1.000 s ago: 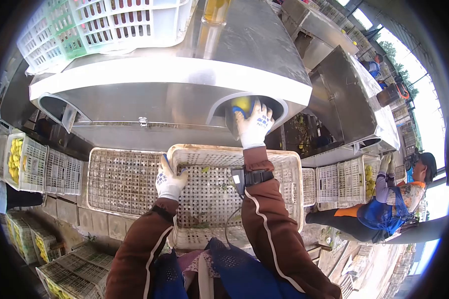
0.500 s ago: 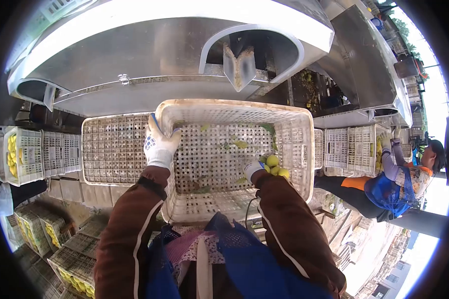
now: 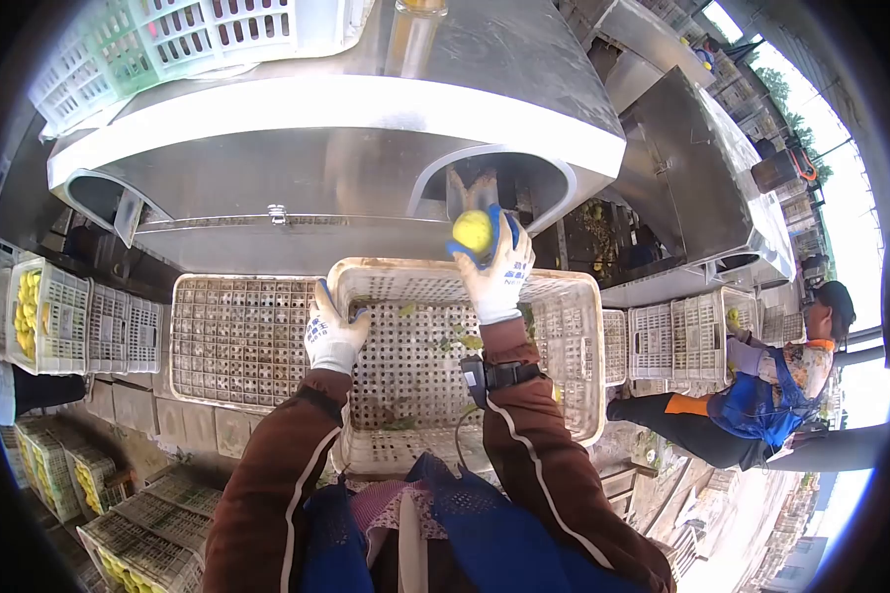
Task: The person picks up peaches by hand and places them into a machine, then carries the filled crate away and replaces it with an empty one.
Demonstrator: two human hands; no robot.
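My right hand (image 3: 499,282), in a white glove with blue fingertips, grips a round yellow-green fruit (image 3: 473,231). It holds the fruit above the far rim of a worn white plastic crate (image 3: 405,450), in front of an arched opening (image 3: 544,178) in a metal machine. A V-shaped metal chute stands in that opening, partly hidden behind the fruit. My left hand (image 3: 333,336), gloved alike, is closed over the crate's left rim. Some leaves (image 3: 455,343) lie on the perforated crate floor. My right forearm covers most of the crate's right side, where a bit of yellow shows.
The metal machine (image 3: 356,178) spans the far side. An upturned-looking crate (image 3: 242,341) adjoins on the left. More crates with yellow fruit (image 3: 30,314) stand farther left and at lower left. A white crate (image 3: 237,35) sits on the machine. A co-worker (image 3: 761,385) is at right.
My right hand has risen from the fruits in the crate's right corner to the machine opening, now with one fruit. My left hand stays on the rim. The view has tilted up.
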